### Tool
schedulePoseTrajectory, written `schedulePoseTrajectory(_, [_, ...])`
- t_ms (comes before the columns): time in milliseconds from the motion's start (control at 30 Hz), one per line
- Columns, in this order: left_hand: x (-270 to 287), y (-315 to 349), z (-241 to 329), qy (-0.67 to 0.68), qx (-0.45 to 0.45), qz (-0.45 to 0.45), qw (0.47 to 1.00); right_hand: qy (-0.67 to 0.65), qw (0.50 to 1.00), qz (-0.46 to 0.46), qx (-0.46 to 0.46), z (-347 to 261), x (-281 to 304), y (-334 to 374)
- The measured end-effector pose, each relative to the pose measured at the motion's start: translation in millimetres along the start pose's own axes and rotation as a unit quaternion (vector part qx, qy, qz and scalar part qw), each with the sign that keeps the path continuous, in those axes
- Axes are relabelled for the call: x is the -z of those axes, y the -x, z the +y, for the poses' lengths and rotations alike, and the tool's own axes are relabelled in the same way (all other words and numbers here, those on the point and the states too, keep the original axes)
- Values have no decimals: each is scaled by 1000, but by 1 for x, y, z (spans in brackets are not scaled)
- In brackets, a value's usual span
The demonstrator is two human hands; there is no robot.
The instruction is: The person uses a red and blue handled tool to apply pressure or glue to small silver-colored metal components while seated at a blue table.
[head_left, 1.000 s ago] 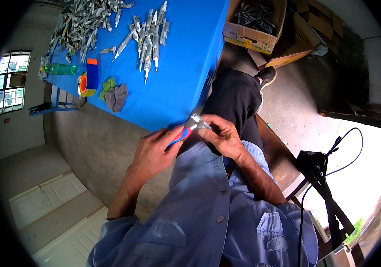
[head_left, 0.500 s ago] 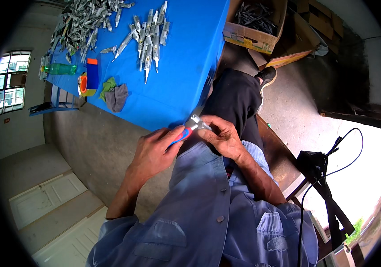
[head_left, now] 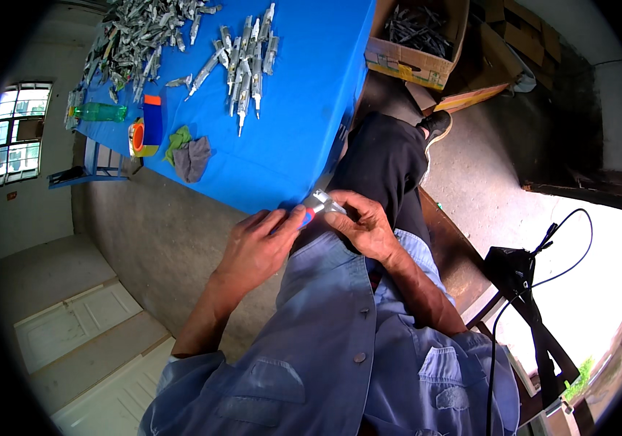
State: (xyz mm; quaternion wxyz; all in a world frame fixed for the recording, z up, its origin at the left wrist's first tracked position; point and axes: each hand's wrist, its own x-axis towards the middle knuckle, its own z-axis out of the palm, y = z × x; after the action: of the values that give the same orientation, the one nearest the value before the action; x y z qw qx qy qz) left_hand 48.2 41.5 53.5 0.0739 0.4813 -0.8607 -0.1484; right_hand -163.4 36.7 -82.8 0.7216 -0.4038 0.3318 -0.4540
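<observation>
My left hand (head_left: 254,248) is closed around a hand tool with a red and blue handle (head_left: 309,216). Most of the handle is covered by my fingers, and the tool's exact kind does not show. A small silver metal part (head_left: 334,206) sits pinched between the thumb and fingers of my right hand (head_left: 366,227). The tool's front end meets this part just off the near corner of the blue-covered table (head_left: 267,163), above my lap. Where the tool touches the part is too small to make out.
Several similar silver metal parts (head_left: 249,65) lie grouped on the table, with a large heap (head_left: 133,43) behind them at left. A green bottle (head_left: 100,112), tape roll (head_left: 136,136) and grey cloth (head_left: 192,159) rest near its left edge. A cardboard box (head_left: 409,64) of dark pieces stands beyond.
My left hand has shifted slightly up and right, pushing the tool further toward the metal part and covering more of its handle. My right hand has stayed nearly still.
</observation>
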Motion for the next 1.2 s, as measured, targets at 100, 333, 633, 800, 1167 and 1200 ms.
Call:
schedulePoseTrajectory(100, [-3,2,1,12,13,12,1000,9,1000,3,0,-3,0,0])
schedulePoseTrajectory(333, [0,5,5,50,75,30,995,-37,999,-7,8,-4,-3,-1])
schedulePoseTrajectory(633, [3,5,13,-7,56,41,998,21,1000,6,8,-8,-6,-2])
schedulePoseTrajectory(800, [4,4,16,-25,48,42,998,12,1000,0,16,-6,-6,-2])
schedulePoseTrajectory(1167, [-3,8,5,-7,34,43,998,2,999,-18,37,1,-4,-1])
schedulePoseTrajectory(1200, [-4,9,3,-6,32,44,999,-6,999,-17,40,2,-4,-1])
